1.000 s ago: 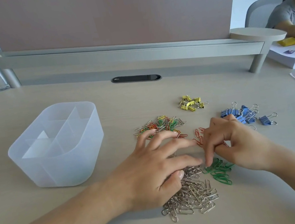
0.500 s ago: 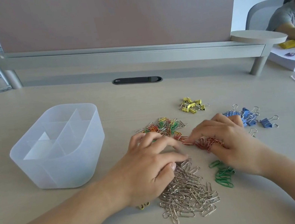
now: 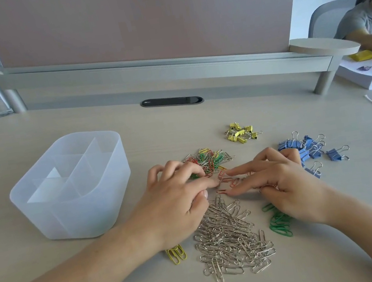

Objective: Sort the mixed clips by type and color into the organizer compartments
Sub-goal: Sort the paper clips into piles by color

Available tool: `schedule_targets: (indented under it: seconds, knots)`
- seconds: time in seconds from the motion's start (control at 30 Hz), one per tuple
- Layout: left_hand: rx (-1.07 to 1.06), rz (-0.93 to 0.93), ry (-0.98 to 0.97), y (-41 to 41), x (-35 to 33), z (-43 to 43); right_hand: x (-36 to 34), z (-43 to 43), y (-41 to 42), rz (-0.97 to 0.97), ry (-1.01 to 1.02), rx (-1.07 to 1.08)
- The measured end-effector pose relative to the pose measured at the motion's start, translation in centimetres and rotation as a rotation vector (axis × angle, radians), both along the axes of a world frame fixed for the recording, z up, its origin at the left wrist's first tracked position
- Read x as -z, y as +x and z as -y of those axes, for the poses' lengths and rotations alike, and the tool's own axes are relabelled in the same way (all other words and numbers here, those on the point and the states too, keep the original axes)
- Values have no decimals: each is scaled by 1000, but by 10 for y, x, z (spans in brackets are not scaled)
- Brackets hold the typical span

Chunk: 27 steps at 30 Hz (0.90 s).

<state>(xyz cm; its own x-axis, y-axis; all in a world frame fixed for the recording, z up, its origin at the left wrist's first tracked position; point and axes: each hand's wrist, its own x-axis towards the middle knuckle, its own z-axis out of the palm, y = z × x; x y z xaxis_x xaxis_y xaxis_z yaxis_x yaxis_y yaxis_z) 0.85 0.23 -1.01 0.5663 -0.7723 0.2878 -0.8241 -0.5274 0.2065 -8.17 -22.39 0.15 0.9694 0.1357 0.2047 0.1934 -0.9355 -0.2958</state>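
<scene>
1. Step in hand: pre-sorting on the table [image 3: 54, 276]. No clips show inside the organizer [image 3: 81, 216], so, by my reading, the transfer has not begun.
2. Left hand [image 3: 178, 199]: fingers curled, tips at the near edge of the mixed coloured paper clips [image 3: 208, 159]. I cannot tell whether it pinches one.
3. Right hand [image 3: 284, 183]: index finger and thumb stretched flat towards the left hand, other fingers curled. They bracket the red paper clips [image 3: 226, 181], which lie between the two hands.
4. Sorted groups:
   - silver paper clips [image 3: 231, 237], near side, between the wrists;
   - green paper clips [image 3: 279, 222], partly under the right wrist;
   - yellow paper clips [image 3: 176, 254], by the left wrist;
   - blue binder clips [image 3: 305, 149], just right of the right hand;
   - yellow binder clips [image 3: 240, 132], beyond both hands.
5. Organizer: left of the left hand, apart from it, upright, mouth up. Its long divider runs diagonally, away and rightwards.
6. Red clips: flat on the table, long axes mixed. One points away from the person; others lie slantwise.
7. Next move, as a judgement: rake the red clips clear of the mixed pile, then keep picking colours out. Thin flat wire calls for a fingertip pinch or a slide.
</scene>
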Motion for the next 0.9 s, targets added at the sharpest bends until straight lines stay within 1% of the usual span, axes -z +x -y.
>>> schedule_targets:
  seconds: [0.23, 0.37, 0.47, 0.63, 0.7, 0.83, 0.9]
  knots:
    - [-11, 17, -8, -1, -1, -1, -1, 0, -1, 57, 68, 21]
    - [8, 41, 18, -1, -1, -1, 2, -2, 0, 45, 14, 5]
    - [-10, 55, -3, -1, -2, -2, 4, 1, 2, 42, -11, 17]
    - [-30, 61, -69, 0, -6, -4, 3, 5, 2, 152, 43, 99]
    - [-39, 72, -82, 0, -8, -4, 4, 3, 2, 172, 32, 98]
    - [-65, 75, -76, 3, -9, -6, 7, -5, 4, 80, -91, 27]
    - [-67, 72, -57, 5, -8, -7, 9, -5, 7, 54, -113, -3]
